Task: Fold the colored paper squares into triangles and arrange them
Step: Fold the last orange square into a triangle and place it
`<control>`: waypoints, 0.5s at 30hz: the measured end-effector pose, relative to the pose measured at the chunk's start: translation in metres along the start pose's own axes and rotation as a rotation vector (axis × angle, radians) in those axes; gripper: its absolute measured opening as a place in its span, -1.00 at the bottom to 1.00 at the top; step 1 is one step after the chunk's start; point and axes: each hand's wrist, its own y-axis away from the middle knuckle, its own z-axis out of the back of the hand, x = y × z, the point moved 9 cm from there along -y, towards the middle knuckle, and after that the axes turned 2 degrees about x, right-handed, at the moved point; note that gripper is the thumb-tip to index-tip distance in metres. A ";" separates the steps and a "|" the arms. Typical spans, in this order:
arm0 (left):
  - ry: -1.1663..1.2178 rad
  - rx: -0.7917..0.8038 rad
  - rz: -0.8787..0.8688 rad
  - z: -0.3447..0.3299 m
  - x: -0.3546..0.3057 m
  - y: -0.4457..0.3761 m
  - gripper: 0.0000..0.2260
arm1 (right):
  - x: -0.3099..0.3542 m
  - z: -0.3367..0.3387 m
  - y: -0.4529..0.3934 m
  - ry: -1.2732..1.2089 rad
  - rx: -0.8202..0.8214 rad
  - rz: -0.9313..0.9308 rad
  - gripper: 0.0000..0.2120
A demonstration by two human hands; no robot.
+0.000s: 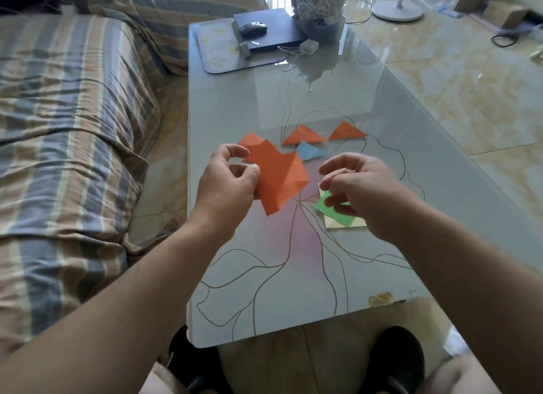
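A person sits at a glass surface with a swirling line pattern, both bare forearms reaching forward over it. The left hand pinches the left edge of a creased orange paper sheet between thumb and curled fingers, holding it raised above the glass; the sheet is partly unfolded, with visible crease lines. The right hand hovers to the right of that sheet, apart from it, fingers loosely curled and holding nothing. Directly beneath the right hand's fingers lies a green paper square resting on a pale yellow paper square, both flat on the glass. Just beyond the two hands lies a blue folded triangle. A little farther out lie two orange folded triangles, one beyond the blue piece and the other to its right. Another orange piece shows beyond the left hand, partly hidden by the held sheet. At the far end of the surface sit a dark laptop with a computer mouse on top. A striped sofa stands left of the left hand.
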 end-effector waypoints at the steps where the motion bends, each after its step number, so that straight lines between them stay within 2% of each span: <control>1: -0.030 0.034 -0.007 -0.002 -0.001 0.000 -0.76 | 0.001 0.007 -0.002 -0.038 -0.038 0.010 -0.78; 5: -0.167 0.175 -0.022 -0.017 -0.001 0.005 -0.54 | 0.006 0.010 -0.006 -0.068 -0.056 0.089 -0.86; 9: -0.185 0.413 -0.035 -0.044 0.001 0.016 -0.43 | 0.013 -0.005 -0.003 0.216 0.008 0.282 -0.86; 11: -0.236 0.468 -0.074 -0.050 -0.003 0.022 -0.38 | 0.008 -0.018 -0.002 0.296 0.117 0.251 -0.79; 13: -0.245 0.486 -0.113 -0.053 -0.008 0.026 -0.39 | 0.000 -0.027 0.001 0.307 0.216 0.193 -0.82; 15: -0.217 0.479 -0.132 -0.052 -0.012 0.029 -0.41 | 0.001 -0.027 0.001 0.268 0.214 0.200 -0.87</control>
